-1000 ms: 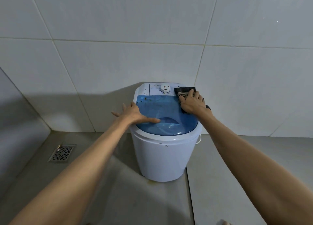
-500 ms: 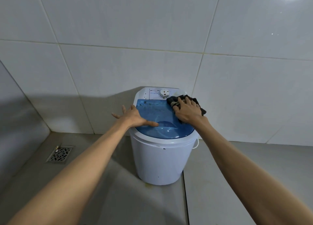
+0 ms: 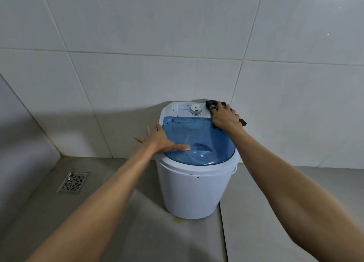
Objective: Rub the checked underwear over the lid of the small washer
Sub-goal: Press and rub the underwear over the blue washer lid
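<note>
A small white washer (image 3: pixel 195 192) stands on the floor against the tiled wall. Its blue see-through lid (image 3: pixel 197 135) has dark specks near the far edge, and a white control panel with a dial (image 3: pixel 196 110) sits behind the lid. My right hand (image 3: pixel 224 118) presses the dark checked underwear (image 3: pixel 211 104) flat at the lid's far right corner, partly over the panel; most of the cloth is hidden under the hand. My left hand (image 3: pixel 161 139) lies flat with fingers spread on the lid's left edge, thumb stretched across the blue.
A metal floor drain (image 3: pixel 73 182) lies to the left on the grey tiled floor. White wall tiles rise right behind the washer, and a side wall closes the left. A dark floor joint (image 3: pixel 223 232) runs forward from the washer's right.
My right hand slid the underwear toward the lid's middle, then back out to the far right corner by the dial. The left hand has stayed on the lid's left edge.
</note>
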